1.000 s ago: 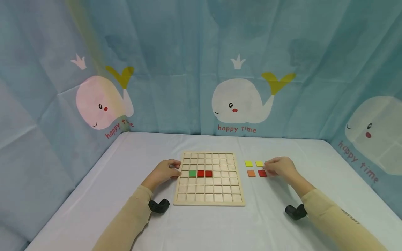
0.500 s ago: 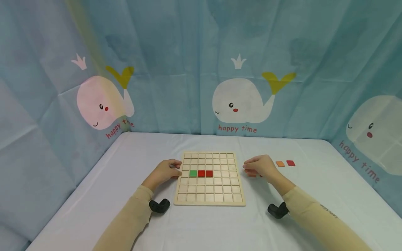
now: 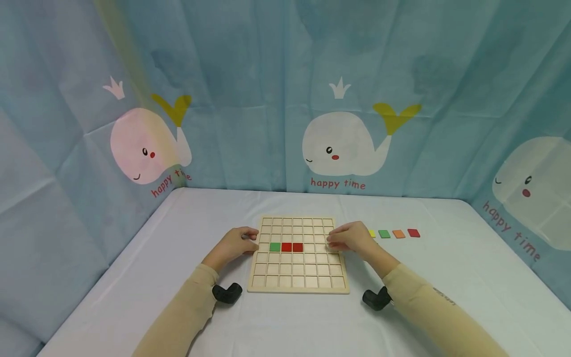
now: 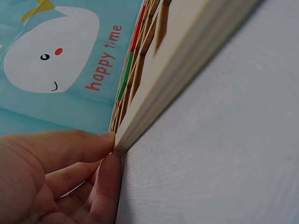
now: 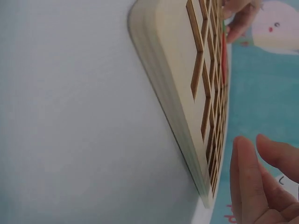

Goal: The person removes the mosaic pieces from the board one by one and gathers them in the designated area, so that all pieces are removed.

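A square wooden grid board [image 3: 311, 283] lies on the white table. A green tile [image 3: 275, 247] and two red tiles [image 3: 292, 247] sit side by side in one row of its cells. My left hand [image 3: 233, 247] pinches the board's left edge; in the left wrist view the fingertips [image 4: 108, 138] meet at the wooden rim. Over the board's right edge is my right hand [image 3: 352, 239], fingers extended. In the right wrist view a small gap shows between its fingertips [image 5: 246, 154], and no tile is visible there.
Right of the board, yellow [image 3: 372, 233], green [image 3: 384, 233], orange [image 3: 398, 233] and red [image 3: 413, 233] tiles form a row, partly behind the right hand. A blue whale-print curtain [image 3: 250, 99] surrounds the table [image 3: 214, 213]. Black wrist mounts [image 3: 376, 298] sit beneath both forearms.
My right hand has moved left from the loose tiles to the board's right edge, uncovering the back row of tiles. The left hand and the tiles on the board have stayed in place.
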The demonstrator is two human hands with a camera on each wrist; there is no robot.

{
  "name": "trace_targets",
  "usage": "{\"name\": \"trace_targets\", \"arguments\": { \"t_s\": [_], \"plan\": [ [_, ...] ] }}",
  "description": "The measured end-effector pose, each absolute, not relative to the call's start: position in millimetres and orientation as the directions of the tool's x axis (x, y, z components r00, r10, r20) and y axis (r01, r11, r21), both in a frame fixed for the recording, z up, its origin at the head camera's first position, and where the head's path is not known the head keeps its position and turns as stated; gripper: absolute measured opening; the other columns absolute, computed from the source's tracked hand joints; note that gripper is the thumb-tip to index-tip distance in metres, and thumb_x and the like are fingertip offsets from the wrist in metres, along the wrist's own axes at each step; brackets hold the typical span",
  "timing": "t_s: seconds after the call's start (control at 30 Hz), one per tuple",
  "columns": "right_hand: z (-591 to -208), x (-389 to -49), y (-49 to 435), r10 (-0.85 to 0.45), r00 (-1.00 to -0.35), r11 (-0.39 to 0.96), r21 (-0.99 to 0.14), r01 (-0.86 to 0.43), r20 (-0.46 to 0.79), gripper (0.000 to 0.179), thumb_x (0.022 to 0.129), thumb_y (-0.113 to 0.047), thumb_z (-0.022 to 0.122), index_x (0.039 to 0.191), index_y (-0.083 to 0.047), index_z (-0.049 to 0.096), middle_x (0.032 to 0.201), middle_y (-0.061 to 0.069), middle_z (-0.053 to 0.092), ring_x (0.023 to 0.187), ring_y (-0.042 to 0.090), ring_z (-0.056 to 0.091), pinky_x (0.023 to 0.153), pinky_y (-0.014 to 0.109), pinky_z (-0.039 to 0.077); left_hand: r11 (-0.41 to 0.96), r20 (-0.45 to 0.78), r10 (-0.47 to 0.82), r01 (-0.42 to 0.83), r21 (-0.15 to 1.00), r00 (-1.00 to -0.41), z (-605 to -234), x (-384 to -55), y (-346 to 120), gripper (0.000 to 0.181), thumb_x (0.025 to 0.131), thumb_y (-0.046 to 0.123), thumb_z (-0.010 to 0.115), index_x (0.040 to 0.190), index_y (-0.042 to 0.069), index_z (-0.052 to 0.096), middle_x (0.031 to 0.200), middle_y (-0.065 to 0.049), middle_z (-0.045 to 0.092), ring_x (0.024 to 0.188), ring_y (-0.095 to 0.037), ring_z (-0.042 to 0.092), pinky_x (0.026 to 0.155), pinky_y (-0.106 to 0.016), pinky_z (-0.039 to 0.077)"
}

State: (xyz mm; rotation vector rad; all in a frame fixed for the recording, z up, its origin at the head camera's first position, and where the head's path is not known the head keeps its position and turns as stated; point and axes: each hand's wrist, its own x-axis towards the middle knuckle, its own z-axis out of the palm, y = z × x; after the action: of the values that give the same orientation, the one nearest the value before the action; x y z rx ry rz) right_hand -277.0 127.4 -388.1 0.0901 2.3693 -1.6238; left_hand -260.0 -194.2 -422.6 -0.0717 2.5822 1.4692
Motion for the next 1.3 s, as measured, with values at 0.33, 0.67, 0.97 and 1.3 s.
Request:
{"name": "trace_targets", "arguments": {
  "t_s": [0.33, 0.67, 0.97, 1.3],
  "plan": [
    [-389, -280, 110, -0.092, -0.957, 0.397, -0.892, 0.217, -0.274, 0.022, 0.088, -0.008, 0.074, 0.104, 0.007, 0.073, 0.085, 0.010, 0.076, 0.066, 0.013, 0.072, 0.068, 0.028, 0.060, 0.515, -0.168, 0.043, -0.122, 0.848, -0.985, -422, -260, -193, 0.049, 0.085, 0.005, 0.071, 0.132, -0.001, 0.060, 0.117, -0.014, 0.062, 0.087, -0.015, 0.065, 0.075, -0.028, 0.056],
    [-392, -282, 100, -0.105, -0.945, 0.366, -0.896, 0.253, -0.310, 0.022, 0.089, -0.009, 0.073, 0.105, 0.006, 0.072, 0.088, 0.011, 0.076, 0.068, 0.013, 0.073, 0.069, 0.027, 0.060, 0.523, -0.172, 0.043, -0.124, 0.843, -0.984, -421, -260, -194, 0.049, 0.084, 0.006, 0.070, 0.132, 0.000, 0.060, 0.118, -0.014, 0.062, 0.087, -0.015, 0.063, 0.074, -0.027, 0.054],
    [-393, -279, 91, -0.164, -0.934, 0.321, -0.912, 0.255, -0.319, 0.023, 0.088, -0.003, 0.072, 0.108, 0.009, 0.071, 0.088, 0.016, 0.076, 0.070, 0.017, 0.074, 0.066, 0.029, 0.061, 0.519, -0.173, 0.044, -0.126, 0.846, -0.984, -422, -260, -194, 0.049, 0.085, 0.006, 0.071, 0.132, 0.001, 0.060, 0.119, -0.014, 0.062, 0.085, -0.014, 0.065, 0.075, -0.028, 0.055],
    [-398, -281, 80, -0.189, -0.922, 0.344, -0.902, 0.261, -0.339, 0.017, 0.084, -0.001, 0.075, 0.099, 0.008, 0.074, 0.075, 0.008, 0.074, 0.060, 0.012, 0.069, 0.060, 0.026, 0.059, 0.517, -0.177, 0.036, -0.133, 0.845, -0.984, -420, -259, -193, 0.049, 0.085, 0.005, 0.071, 0.132, 0.000, 0.060, 0.118, -0.014, 0.062, 0.087, -0.015, 0.063, 0.074, -0.027, 0.055]
  ]
}}
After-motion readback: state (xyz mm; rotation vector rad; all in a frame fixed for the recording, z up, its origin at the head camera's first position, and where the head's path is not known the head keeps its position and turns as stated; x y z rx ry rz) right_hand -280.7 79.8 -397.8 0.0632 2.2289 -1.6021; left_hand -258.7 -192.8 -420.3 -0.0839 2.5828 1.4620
